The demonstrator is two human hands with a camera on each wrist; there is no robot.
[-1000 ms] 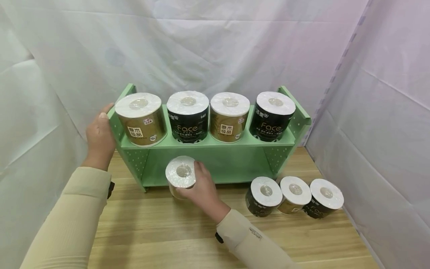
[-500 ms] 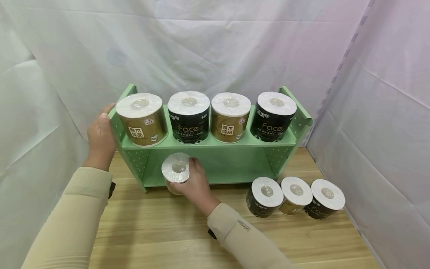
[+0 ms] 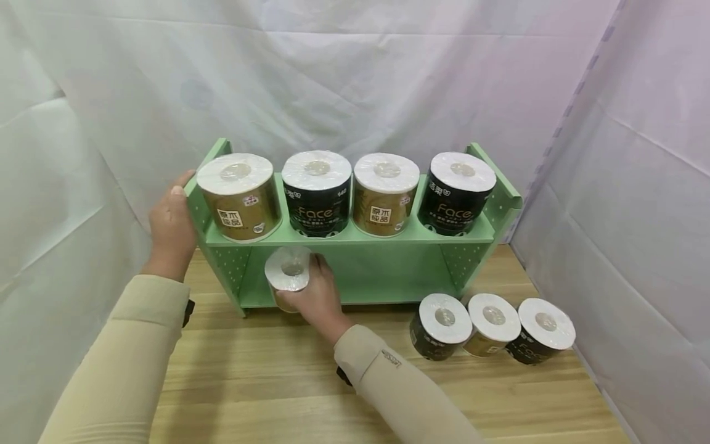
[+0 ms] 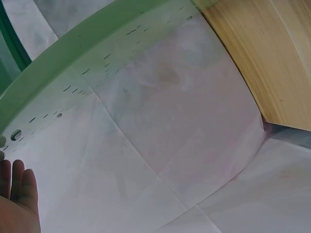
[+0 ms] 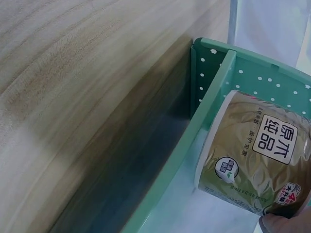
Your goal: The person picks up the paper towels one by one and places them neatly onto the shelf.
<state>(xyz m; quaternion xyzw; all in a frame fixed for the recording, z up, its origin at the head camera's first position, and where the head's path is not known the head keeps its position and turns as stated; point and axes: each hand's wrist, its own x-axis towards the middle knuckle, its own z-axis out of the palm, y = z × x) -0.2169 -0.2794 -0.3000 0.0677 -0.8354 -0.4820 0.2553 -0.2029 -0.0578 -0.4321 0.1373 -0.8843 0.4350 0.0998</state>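
My right hand (image 3: 318, 296) grips a toilet paper roll (image 3: 287, 271) with a white top and gold wrapper, thumb in front and fingers on its far right side. In the right wrist view this gold roll (image 5: 252, 150) is over the lower tier, inside its front lip (image 5: 180, 145), with a thumb tip at its end. My left hand (image 3: 171, 225) rests against the outer left side of the green two-tier shelf (image 3: 344, 242). In the left wrist view, straight fingers (image 4: 29, 187) reach toward the perforated side panel (image 4: 73, 63).
Several larger rolls in gold (image 3: 238, 206) and black (image 3: 317, 206) wrappers line the upper tier. To the right on the wooden table (image 3: 249, 382) stand a black roll (image 3: 435, 345), a gold roll (image 3: 485, 344) and another black roll (image 3: 532, 348). White cloth (image 3: 360, 80) hangs behind.
My right hand has carried the gold roll leftward and farther in toward the lower tier. My left hand stays at the shelf's side, and the view has shifted slightly.
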